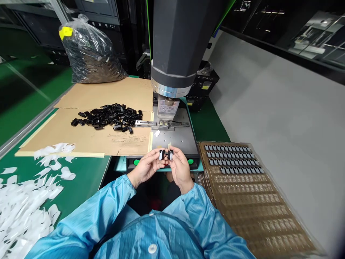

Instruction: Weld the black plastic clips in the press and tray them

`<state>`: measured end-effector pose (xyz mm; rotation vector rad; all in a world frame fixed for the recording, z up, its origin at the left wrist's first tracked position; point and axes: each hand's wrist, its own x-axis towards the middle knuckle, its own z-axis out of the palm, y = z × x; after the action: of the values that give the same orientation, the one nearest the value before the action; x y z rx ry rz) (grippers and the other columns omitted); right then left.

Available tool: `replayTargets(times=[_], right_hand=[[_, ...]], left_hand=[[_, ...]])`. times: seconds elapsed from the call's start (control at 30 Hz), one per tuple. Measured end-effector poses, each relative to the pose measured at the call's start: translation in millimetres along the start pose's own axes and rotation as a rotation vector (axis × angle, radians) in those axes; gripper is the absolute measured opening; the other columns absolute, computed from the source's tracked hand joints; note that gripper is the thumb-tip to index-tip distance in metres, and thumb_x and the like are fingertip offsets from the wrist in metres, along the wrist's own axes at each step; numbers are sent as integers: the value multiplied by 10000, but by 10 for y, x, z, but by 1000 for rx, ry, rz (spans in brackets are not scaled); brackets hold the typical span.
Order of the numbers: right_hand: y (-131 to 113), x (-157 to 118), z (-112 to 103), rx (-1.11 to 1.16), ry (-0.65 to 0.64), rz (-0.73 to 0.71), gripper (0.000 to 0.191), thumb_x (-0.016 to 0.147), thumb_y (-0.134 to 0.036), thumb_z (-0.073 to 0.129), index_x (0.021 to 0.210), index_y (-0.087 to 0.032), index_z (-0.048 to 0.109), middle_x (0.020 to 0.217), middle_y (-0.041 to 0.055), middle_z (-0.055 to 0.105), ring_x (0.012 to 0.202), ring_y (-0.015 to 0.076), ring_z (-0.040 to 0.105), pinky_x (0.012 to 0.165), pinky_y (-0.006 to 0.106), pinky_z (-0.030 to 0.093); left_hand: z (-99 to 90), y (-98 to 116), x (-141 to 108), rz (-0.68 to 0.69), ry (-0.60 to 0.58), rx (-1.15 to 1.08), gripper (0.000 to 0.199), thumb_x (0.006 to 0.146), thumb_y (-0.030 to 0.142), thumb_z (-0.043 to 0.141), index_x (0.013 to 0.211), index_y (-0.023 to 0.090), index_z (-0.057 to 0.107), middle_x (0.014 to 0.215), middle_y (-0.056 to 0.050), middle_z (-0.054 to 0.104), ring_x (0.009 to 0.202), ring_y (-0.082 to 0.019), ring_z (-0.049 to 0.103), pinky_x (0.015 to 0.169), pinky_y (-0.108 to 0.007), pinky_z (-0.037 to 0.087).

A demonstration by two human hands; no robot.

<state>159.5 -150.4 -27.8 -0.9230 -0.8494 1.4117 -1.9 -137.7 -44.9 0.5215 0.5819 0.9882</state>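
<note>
Sitting between the two hands, just over the front edge of the machine base (pixel 176 135), are two small pieces: a left black-and-white part (pixel 161 155) and a right black-and-white part (pixel 170 155). Left hand (pixel 147 166): thumb and fingers bent and nearly closed, the left part pinched at the tips. Right hand (pixel 181 167): same posture, mirrored, thumb and fingers drawn together on the right part. The hands are close to each other, fingertips turned inward; whether the two parts are joined or only held side by side, cannot tell. Both hands are between the left green button (pixel 136 162) and the right green button (pixel 190 162). Beyond them, a small white film piece (pixel 156 133) lies on the base, near the metal fixture (pixel 163 124) under the machine head (pixel 176 39). To the left, a loose heap of black clips (pixel 115 116) lies on the cardboard (pixel 129 144); nearer the body, a large pile of white film pieces (pixel 25 205) covers part of the green tabletop (pixel 88 169). Behind the heap, a clear bag (pixel 91 54) of dark contents stands on the cardboard, yellow patch near its top. To the right, a brown plastic tray (pixel 248 201) holds four rows of dark parts with pale faces (pixel 234 155) at its far end; the nearest of these rows starts further in from the tray's left side.
</note>
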Motion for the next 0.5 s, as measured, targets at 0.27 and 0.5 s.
replayTargets(times=[0.27, 0.5], right_hand=[[91, -1, -92, -108, -22, -33, 308, 874, -277, 568, 1181, -273, 595, 1098, 39, 707, 862, 204, 691, 758, 363, 622], [111, -352, -254, -844, -32, -298, 357, 842, -253, 663, 1186, -267, 566, 1090, 34, 632, 957, 219, 653, 852, 371, 578]], left_hand=[[18, -31, -32, 5, 25, 66, 409, 897, 367, 826, 1252, 222, 684, 1018, -56, 751, 818, -161, 762, 775, -286, 658], [38, -307, -132, 46, 25, 296, 301, 865, 369, 875, 1053, 228, 686, 1008, -10, 730, 884, -146, 736, 826, -277, 638]])
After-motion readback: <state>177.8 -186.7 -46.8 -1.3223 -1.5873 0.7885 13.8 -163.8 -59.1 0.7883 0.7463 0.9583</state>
